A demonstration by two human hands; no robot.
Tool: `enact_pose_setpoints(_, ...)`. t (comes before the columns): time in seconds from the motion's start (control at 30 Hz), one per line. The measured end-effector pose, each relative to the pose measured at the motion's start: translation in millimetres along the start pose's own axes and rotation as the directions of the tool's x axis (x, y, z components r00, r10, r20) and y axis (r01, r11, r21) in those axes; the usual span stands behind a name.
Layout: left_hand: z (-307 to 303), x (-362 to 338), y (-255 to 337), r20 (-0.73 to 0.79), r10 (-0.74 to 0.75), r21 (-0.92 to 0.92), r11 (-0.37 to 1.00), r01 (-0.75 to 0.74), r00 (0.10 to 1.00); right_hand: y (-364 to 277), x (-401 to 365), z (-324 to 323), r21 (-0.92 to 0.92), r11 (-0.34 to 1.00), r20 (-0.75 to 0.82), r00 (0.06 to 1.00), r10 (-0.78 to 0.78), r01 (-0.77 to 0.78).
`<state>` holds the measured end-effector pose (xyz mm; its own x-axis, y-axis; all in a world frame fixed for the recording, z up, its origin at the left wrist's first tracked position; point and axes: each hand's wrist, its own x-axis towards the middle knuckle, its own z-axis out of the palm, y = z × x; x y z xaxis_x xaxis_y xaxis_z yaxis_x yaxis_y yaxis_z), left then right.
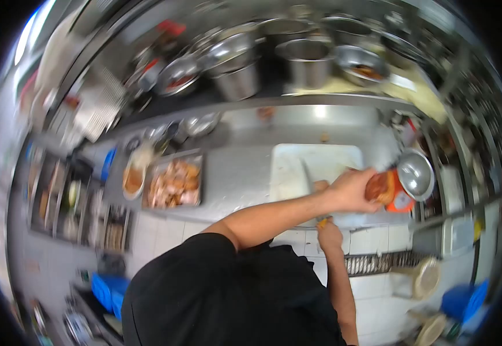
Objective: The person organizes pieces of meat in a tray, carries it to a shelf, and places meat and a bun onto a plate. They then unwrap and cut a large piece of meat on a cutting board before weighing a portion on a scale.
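My left hand (354, 190) reaches across to the right, its fingers closed on a reddish piece of raw meat (380, 188). That meat is beside a steel bowl (417, 175), which overlaps an orange kitchen scale (401, 202) in this view. Lower down, at the counter's front edge, my right hand (330, 235) is wrapped round the yellow handle of a knife (322, 222). The blade seems to point away over the white cutting board (288, 157), partly hidden by my left forearm. Motion blur softens the details.
To the left on the steel counter (233, 167) stands a tray of raw meat pieces (175, 183), beside a white container with orange-brown contents (133, 179). Steel pots (308, 63) and bowls line the back shelf. A stool (427, 278) stands on the floor at right.
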<state>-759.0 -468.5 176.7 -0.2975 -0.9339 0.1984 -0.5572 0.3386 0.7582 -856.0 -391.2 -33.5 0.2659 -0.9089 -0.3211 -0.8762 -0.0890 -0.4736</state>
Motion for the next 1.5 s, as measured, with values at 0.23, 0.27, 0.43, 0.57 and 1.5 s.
enact_pose_setpoints(0.23, -103.5, -250.1, -147.2, -0.224, -0.689, -0.255, 0.724, 0.641, 0.689, -2.9, 9.8, -5.6, -0.115, 0.992, 0.014, 0.999, -0.052, 0.053)
enact_pose_setpoints(0.27, -113.7, -283.5, -162.9, -0.286, -0.737, -0.251, 0.674, 0.694, 0.612, -2.0, 10.1, -4.7, -0.124, 0.99, 0.005, 0.997, -0.072, 0.072)
enact_pose_setpoints(0.43, -176.9, -391.9, -196.5, -0.504, -0.809, -0.371, 0.518, 0.771, 0.301, 2.5, 15.2, 3.1, -0.115, 0.988, -0.047, 0.993, -0.104, 0.099)
enact_pose_setpoints(0.57, -226.1, -455.1, -252.8, -0.661, -0.739, -0.554, 0.595, 0.583, 0.126, -8.3, 17.7, 2.4, -0.152, 0.987, -0.032, 0.997, -0.065, 0.059)
enact_pose_setpoints(1.5, -515.3, -572.1, -466.0, -0.942, -0.203, -0.33, 0.398, 0.856, -0.268, -49.1, 18.8, 13.7, -0.364, 0.911, -0.085, 0.981, 0.176, -0.195)
